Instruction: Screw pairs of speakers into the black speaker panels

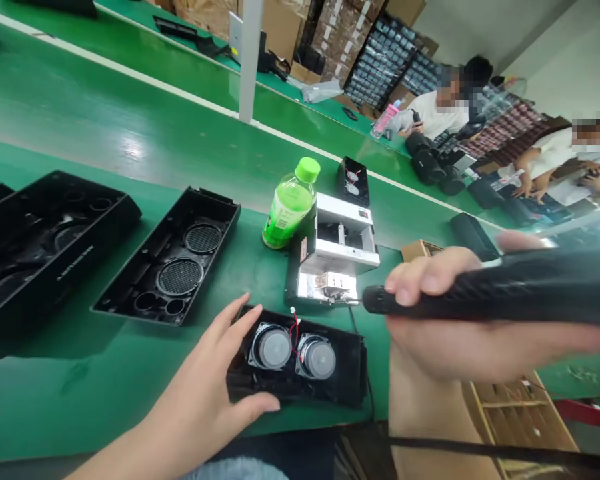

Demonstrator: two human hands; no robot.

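Observation:
My left hand (215, 373) rests with spread fingers on the left end of a black speaker housing (350, 373) that lies on the green table near me. Two round grey speaker drivers (293, 352) with red wires sit inside the housing. My right hand (455, 320) is closed around a black electric screwdriver (505, 290). Its tip points left at a small white and metal screw feeder (337, 257) just behind the housing.
An empty black speaker shell (173, 257) with mesh grilles and a second shell (40, 240) lie to the left. A green bottle (290, 207) stands beside the feeder. A cardboard box (525, 417) sits at the lower right. Two other people (440, 107) work further down the line.

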